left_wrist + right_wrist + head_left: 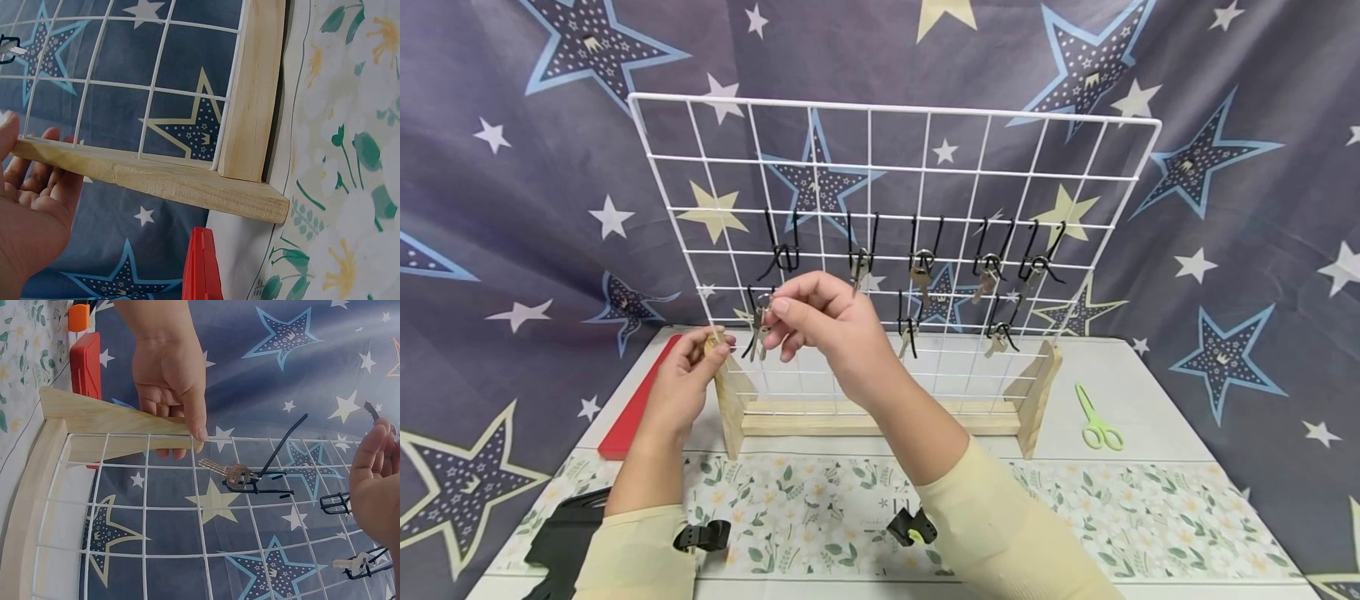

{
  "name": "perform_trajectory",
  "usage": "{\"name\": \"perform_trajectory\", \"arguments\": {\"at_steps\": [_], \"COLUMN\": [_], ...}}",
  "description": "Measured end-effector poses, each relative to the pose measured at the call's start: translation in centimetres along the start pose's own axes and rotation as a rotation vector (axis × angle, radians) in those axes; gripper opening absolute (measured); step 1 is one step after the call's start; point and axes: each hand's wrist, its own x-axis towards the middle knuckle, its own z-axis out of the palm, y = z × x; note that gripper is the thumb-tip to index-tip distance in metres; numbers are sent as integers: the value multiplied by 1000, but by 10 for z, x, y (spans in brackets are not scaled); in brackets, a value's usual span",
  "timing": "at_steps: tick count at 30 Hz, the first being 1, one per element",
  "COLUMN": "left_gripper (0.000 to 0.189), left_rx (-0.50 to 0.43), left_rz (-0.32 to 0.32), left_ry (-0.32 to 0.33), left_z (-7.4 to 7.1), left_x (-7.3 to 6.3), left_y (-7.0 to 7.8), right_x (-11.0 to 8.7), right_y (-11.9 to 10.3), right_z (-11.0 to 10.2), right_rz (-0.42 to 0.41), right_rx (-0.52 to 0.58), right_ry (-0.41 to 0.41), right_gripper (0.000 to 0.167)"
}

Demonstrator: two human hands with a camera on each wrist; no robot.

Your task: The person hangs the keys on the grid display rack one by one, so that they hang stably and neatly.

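A white wire grid [895,108] stands in a wooden base with two side supports. My left hand [681,383] grips the top of the left wooden support [730,408], thumb on one side and fingers behind it. At the grid's lower left, my right hand [842,337] pinches a key [371,411] whose blade sticks out past the fingertips. Close by, a bunch of keys [239,477] hangs on a black hook. The upper-left black hook [784,257] shows no key. Other hooks to the right carry keys, such as the brownish one [921,275].
Green scissors [1101,429] lie on the table right of the stand. A long red object [636,408] lies to its left. In front spreads a floral mat [805,517], with a black object [565,542] near the left forearm. A star-patterned cloth [467,183] hangs behind.
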Motion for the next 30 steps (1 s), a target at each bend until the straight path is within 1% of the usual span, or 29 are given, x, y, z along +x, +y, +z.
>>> {"name": "perform_trajectory", "arguments": {"at_steps": [5,17,21,30], "left_gripper": [34,41,45,39], "left_rx": [4,15,19,22], "left_rz": [-12,-17,-21,-22], "left_ry": [1,6,8,7], "left_z": [0,2,2,1], "left_x": [-1,-1,-1,-1], "left_y": [1,4,5,3], "right_x": [5,14,17,21], "right_y": [0,-2,-1,4], "right_z": [2,6,5,0], "right_rz": [-3,-18,-10,-4], "right_rx": [44,74,64,22], "right_ry": [7,35,51,92], "right_gripper": [7,13,12,8]}}
